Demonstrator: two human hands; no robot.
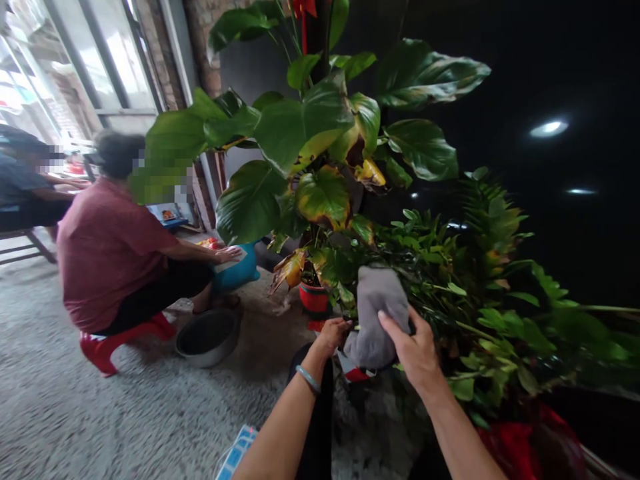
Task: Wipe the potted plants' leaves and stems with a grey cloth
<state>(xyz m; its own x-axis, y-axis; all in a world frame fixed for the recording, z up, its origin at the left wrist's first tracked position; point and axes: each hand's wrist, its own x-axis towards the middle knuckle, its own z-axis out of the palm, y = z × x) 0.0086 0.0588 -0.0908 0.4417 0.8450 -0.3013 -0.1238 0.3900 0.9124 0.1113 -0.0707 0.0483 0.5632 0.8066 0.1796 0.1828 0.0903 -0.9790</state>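
Note:
A soft grey cloth [377, 320] is in my right hand [417, 347], with the thumb on top of it and the other fingers mostly hidden behind. The cloth hangs in front of the leafy green plants [430, 247]. Just left of the cloth, my left hand [333, 335], with a pale bangle on its wrist, has its fingers pinched together. A short pale-green bit, perhaps a stem, shows by the fingertips, but what they grip is unclear. Beyond my hands stands a large-leaved plant [320, 127] in a red pot [314, 300], some leaves yellowed and brown at the edges.
On the left, a person in a red shirt [110, 247] sits on a red stool [103, 350] beside a dark basin [207, 337], one hand near a blue object [236, 270]. Another person [25, 173] sits farther back. A black glossy surface [560, 173] rises behind the plants.

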